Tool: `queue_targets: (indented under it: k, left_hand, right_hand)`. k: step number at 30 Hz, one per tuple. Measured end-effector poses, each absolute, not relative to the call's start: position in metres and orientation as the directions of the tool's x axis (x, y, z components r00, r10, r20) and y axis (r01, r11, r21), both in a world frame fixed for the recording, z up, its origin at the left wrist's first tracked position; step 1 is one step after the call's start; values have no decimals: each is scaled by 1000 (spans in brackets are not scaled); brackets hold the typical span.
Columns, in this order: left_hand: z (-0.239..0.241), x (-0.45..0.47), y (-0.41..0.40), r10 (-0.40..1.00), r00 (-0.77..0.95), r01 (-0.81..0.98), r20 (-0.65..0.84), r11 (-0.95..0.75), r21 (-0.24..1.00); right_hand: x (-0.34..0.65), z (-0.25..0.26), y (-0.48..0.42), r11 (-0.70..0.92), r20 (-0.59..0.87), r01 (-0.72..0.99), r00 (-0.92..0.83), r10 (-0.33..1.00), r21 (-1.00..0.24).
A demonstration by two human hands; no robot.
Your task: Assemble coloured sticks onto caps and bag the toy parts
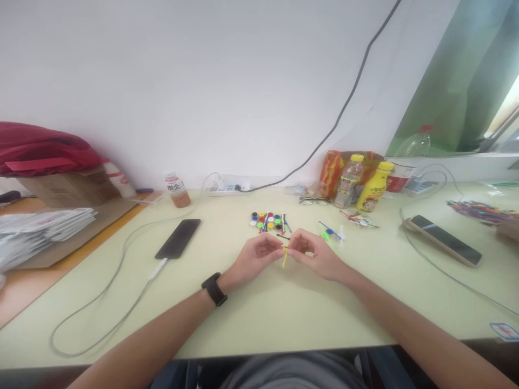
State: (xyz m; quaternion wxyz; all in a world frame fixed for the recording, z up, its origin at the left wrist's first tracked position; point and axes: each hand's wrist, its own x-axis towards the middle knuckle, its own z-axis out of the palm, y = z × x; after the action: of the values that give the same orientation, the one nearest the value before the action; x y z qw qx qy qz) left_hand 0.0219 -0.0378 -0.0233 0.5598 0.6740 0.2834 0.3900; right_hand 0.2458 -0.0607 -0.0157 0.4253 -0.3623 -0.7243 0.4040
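Just above the middle of the table, my left hand (259, 255) and my right hand (314, 253) meet with their fingertips around a small yellow plastic piece (285, 258). Both hands pinch it, and a thin yellow stem points down toward me. A black arrow-tipped stick (283, 236) shows right behind the fingers; whether it touches them I cannot tell. Beyond the hands lie small round caps (271, 220) in several colours with thin sticks among them. To the right sit blue, green and white pieces (330, 232), some of them seemingly joined.
A plugged-in phone (178, 239) lies at left, its cable (109, 292) looping over the table (259, 324). Toward the wall stand a drink bottle (177, 190), a clear bottle (348, 182) and a yellow bottle (375, 188). Glasses (314, 201) lie nearby. Another phone (446, 239) rests at right.
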Motion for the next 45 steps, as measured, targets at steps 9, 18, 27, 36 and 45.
queue_targets:
  k: [9,18,27,36,45]
  left_hand:
    - [-22,22,-36,848,485,-83,214,-199,976]
    - [-21,22,-37,838,485,-98,250,-232,968]
    - [-24,22,-35,853,463,-103,241,-218,970]
    - [-25,22,-36,830,508,-85,229,-216,973]
    - [-19,23,-39,818,541,-85,194,-176,981]
  right_hand:
    - [248,-23,-60,449,370,227,-316,874,-864]
    - [256,-17,-59,289,208,71,-534,819,-955]
    - [255,-12,-57,223,187,38,-417,890,-974]
    - [246,-14,-59,228,198,27,-407,892,-973]
    - [246,-16,-58,262,214,70,-395,893,-963]
